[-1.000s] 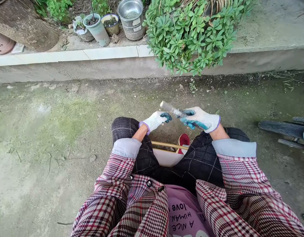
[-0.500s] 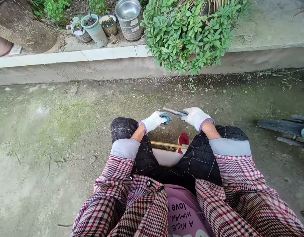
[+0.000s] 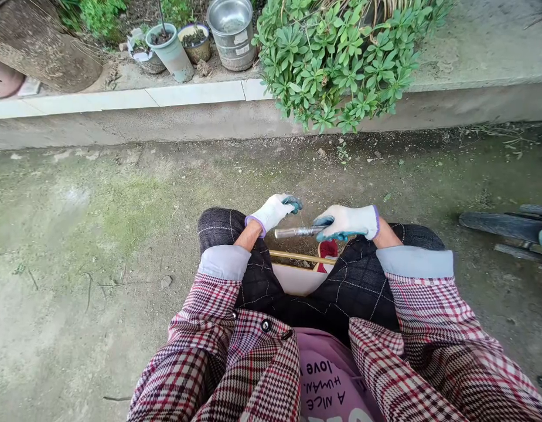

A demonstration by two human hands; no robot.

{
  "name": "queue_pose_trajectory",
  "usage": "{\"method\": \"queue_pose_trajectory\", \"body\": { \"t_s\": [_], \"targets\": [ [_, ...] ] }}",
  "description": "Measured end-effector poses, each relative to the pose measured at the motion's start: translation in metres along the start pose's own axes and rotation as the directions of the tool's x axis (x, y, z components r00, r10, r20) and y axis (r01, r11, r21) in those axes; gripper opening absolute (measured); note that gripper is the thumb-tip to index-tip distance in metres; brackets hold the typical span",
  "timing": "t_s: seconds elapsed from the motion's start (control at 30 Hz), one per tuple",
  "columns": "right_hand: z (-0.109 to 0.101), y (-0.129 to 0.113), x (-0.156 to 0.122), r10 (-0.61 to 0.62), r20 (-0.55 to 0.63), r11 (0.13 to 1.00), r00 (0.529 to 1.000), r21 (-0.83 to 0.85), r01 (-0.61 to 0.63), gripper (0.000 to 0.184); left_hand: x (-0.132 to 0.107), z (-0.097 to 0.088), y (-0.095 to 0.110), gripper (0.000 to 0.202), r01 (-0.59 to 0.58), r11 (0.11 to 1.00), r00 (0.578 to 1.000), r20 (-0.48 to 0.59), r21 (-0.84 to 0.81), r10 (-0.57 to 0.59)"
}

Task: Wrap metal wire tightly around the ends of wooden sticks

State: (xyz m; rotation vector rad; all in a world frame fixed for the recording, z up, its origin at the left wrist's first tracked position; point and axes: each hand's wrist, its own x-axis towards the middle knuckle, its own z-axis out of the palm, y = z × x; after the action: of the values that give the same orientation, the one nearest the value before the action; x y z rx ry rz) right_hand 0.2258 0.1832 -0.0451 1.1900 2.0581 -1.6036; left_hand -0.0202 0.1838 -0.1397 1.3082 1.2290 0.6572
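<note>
My right hand [image 3: 344, 222], in a white glove with blue-green coated fingers, is closed around a grey metal rod [image 3: 285, 233]. The rod points left, lying nearly level above my lap. Thin shiny wire [image 3: 304, 231] is wound in coils round its middle, just beyond my right fingertips. A fine strand rises from the coils toward my left hand [image 3: 279, 210], gloved the same way. The left fingers are pinched together on that strand, above and left of the rod; their tips are partly hidden.
Below my hands, a thin yellowish bar [image 3: 292, 256] and a red shoe [image 3: 327, 252] show between my knees. A raised ledge [image 3: 200, 94] ahead carries pots, a metal bucket [image 3: 232, 44] and a leafy bush [image 3: 332, 64]. Dark wooden pieces [image 3: 499, 225] stand at the right.
My right hand has swung down and slightly left, bringing the rod lower and nearer me. My left hand has risen slightly and now sits above the rod's level.
</note>
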Motion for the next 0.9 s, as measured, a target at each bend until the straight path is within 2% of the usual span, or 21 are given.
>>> {"method": "queue_pose_trajectory", "body": {
  "t_s": [0.07,0.1,0.17,0.27,0.37,0.4,0.43,0.5,0.53,0.6,0.7,0.8,0.9],
  "targets": [
    [0.004,0.002,0.009,0.098,-0.063,0.962,0.993,-0.249,-0.111,0.027,0.001,0.001,-0.001,0.022,-0.008,1.0,1.0,-0.015,-0.003,0.008],
    [0.005,0.004,0.014,0.133,-0.108,0.935,0.985,-0.317,-0.16,0.022,0.001,0.001,-0.001,0.021,-0.008,1.0,1.0,-0.019,0.004,0.008],
    [0.004,0.009,0.023,0.174,-0.189,0.899,0.966,-0.371,-0.234,0.016,0.001,0.004,0.0,0.02,0.005,1.0,1.0,-0.013,0.026,-0.005],
    [-0.003,0.015,0.031,0.205,-0.322,0.85,0.924,-0.41,-0.331,0.019,-0.003,0.008,0.005,0.019,0.069,0.997,0.997,0.032,0.033,-0.07],
    [-0.01,0.014,0.028,0.199,-0.426,0.831,0.882,-0.404,-0.383,0.023,-0.011,0.01,0.011,0.021,0.123,0.992,0.986,0.119,-0.025,-0.119],
    [-0.011,0.013,0.027,0.188,-0.457,0.851,0.869,-0.366,-0.377,0.023,-0.013,0.01,0.012,0.022,0.13,0.99,0.981,0.151,-0.05,-0.121],
    [-0.011,0.011,0.024,0.181,-0.482,0.89,0.858,-0.291,-0.351,0.022,-0.014,0.01,0.013,0.022,0.128,0.989,0.977,0.18,-0.07,-0.114],
    [-0.008,0.008,0.02,0.174,-0.504,0.975,0.846,-0.035,-0.221,0.02,-0.014,0.011,0.012,0.023,0.111,0.989,0.972,0.219,-0.1,-0.087],
    [-0.007,0.007,0.019,0.169,-0.501,0.985,0.849,0.117,-0.127,0.021,-0.013,0.011,0.011,0.023,0.1,0.988,0.973,0.221,-0.115,-0.072],
    [-0.004,0.006,0.016,0.152,-0.474,0.935,0.867,0.354,0.03,0.026,-0.01,0.011,0.007,0.022,0.079,0.987,0.978,0.203,-0.142,-0.049],
    [-0.003,0.006,0.009,0.121,-0.426,0.849,0.896,0.512,0.129,0.032,-0.004,0.011,-0.001,0.019,0.084,0.986,0.987,0.151,-0.143,-0.062],
    [-0.003,0.007,0.003,0.051,-0.299,0.846,0.953,0.52,0.118,0.036,-0.001,0.007,-0.005,0.016,0.067,0.995,0.997,0.053,-0.07,-0.063],
    [0.0,0.009,0.003,-0.098,-0.128,0.95,0.987,0.284,0.131,0.035,-0.001,0.003,-0.003,0.019,0.046,0.999,0.999,0.001,-0.023,-0.046]
  ]
}}
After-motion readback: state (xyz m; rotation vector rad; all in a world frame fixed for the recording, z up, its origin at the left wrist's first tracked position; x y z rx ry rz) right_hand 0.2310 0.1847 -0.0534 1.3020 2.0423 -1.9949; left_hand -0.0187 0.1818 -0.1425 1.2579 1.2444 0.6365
